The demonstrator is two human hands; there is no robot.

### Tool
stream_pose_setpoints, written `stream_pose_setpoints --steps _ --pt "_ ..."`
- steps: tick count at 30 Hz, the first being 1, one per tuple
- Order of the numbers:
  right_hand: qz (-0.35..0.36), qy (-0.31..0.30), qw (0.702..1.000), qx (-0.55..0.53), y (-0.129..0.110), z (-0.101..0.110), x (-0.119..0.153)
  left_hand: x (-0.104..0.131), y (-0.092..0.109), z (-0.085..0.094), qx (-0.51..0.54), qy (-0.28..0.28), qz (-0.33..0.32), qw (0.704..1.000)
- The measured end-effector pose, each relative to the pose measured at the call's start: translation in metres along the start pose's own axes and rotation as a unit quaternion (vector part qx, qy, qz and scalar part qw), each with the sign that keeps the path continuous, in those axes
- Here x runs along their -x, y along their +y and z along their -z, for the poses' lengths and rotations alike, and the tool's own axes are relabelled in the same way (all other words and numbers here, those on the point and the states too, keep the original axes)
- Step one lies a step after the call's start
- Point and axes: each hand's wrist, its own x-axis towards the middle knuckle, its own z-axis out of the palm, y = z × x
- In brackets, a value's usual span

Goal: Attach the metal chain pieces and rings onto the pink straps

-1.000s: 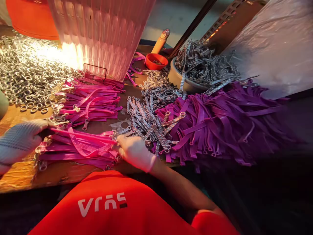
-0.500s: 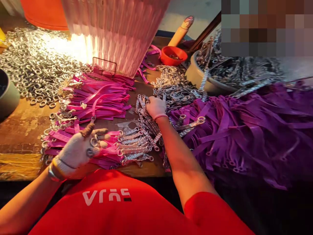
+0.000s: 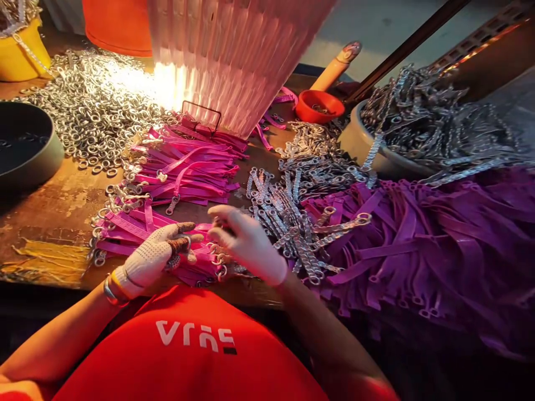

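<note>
Where bare wood shows at left, the table (image 3: 77,207) is scuffed. Dark tub (image 3: 49,159), left edge. Silver rings (image 3: 94,131), heaped, upper left. Pink straps (image 3: 124,227), lower left of centre, beneath my gloved left hand (image 3: 156,253), whose fingers curl around one metal ring (image 3: 189,243). My right hand (image 3: 251,248), centre, blurred: grip I cannot tell. Pale wall (image 3: 371,33), upper right of centre. Purple straps (image 3: 418,239), piled, right.

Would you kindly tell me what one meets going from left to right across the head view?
Round dark container → gloved left hand → gloved right hand → small orange bowl → tub heaped with silvery pieces.
</note>
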Motion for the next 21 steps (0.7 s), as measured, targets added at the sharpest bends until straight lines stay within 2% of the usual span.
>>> stream_pose_setpoints --steps 2,4,6,7,10,12,17,21 --pt "0.025 -0.037 0.999 0.005 -0.020 -0.020 0.009 0.002 -0.001 0.001 -0.056 -0.037 -0.076 0.995" --pt "0.046 -0.078 0.996 -0.004 -0.031 -0.032 0.011 0.003 -0.003 0.003 -0.116 -0.053 -0.176 0.976" --pt "0.051 -0.107 0.993 -0.013 -0.038 -0.037 0.010 0.003 -0.007 0.007 -0.180 -0.036 -0.247 0.951" --pt "0.045 -0.113 0.992 -0.009 -0.041 -0.038 0.010 0.003 -0.009 0.010 -0.213 -0.018 -0.262 0.941" --pt "0.006 -0.106 0.994 0.028 -0.048 -0.042 0.012 0.003 -0.021 0.017 -0.295 0.033 -0.263 0.918" --pt "-0.014 -0.084 0.996 0.040 -0.049 -0.045 0.016 0.005 -0.029 0.020 -0.314 0.054 -0.264 0.910" --pt "-0.033 -0.058 0.998 -0.009 -0.045 -0.052 0.021 0.010 -0.042 0.015 -0.286 0.068 -0.288 0.912" --pt "-0.047 -0.054 0.997 0.013 -0.045 -0.054 0.022 0.012 -0.041 0.008 -0.254 0.099 -0.305 0.913"
